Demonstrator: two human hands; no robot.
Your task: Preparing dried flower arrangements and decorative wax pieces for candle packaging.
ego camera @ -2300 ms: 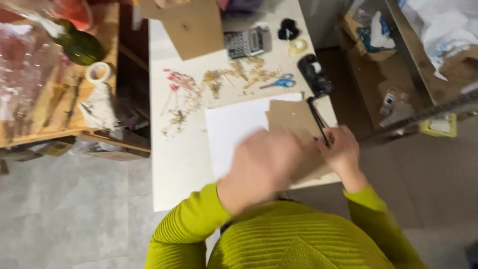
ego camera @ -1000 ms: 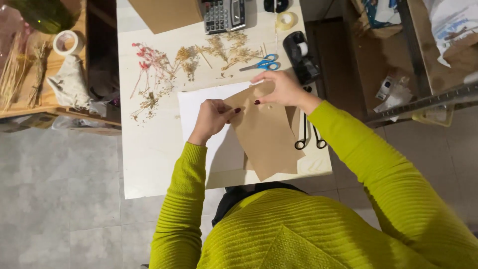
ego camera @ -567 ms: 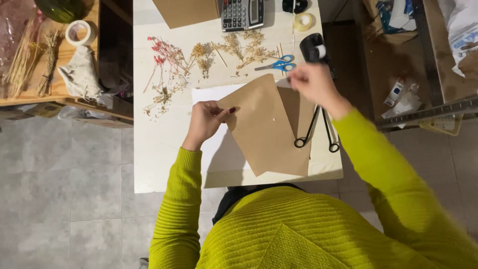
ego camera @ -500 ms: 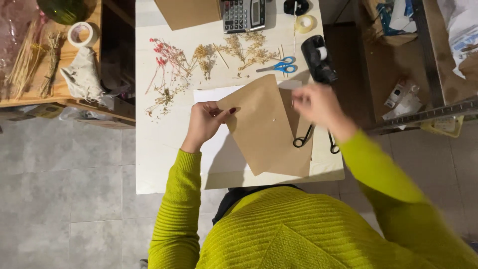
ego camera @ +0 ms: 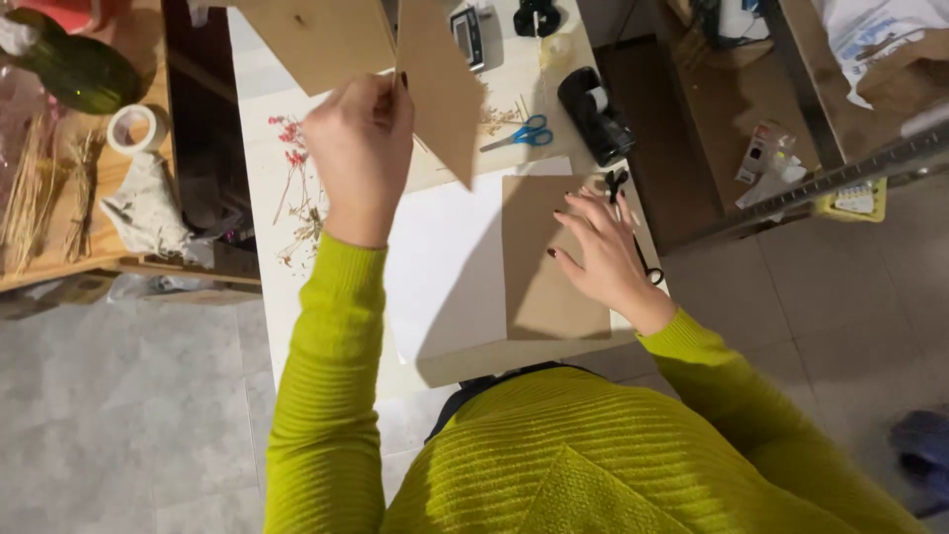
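My left hand [ego camera: 361, 148] is raised above the white table [ego camera: 259, 89], pinching a brown kraft paper sheet [ego camera: 440, 84] that hangs edge-on, tilted. My right hand [ego camera: 603, 247] rests with fingers spread on a second brown paper sheet [ego camera: 539, 287] lying flat on the table. That flat sheet overlaps the right side of a white paper sheet [ego camera: 445, 267]. Black scissors [ego camera: 621, 188] lie partly hidden beside my right hand.
Dried flowers [ego camera: 297, 188], blue-handled scissors [ego camera: 524, 133], a black tape dispenser [ego camera: 591, 114], a calculator [ego camera: 467, 35] and a brown cardboard piece [ego camera: 316, 40] lie on the table's far part. A wooden side table [ego camera: 59, 247] at left holds a tape roll [ego camera: 136, 127], green bottle [ego camera: 74, 69], dried stalks.
My left hand has lifted one brown sheet up off the table. My right hand has come down flat on the other brown sheet. The camera has moved closer.
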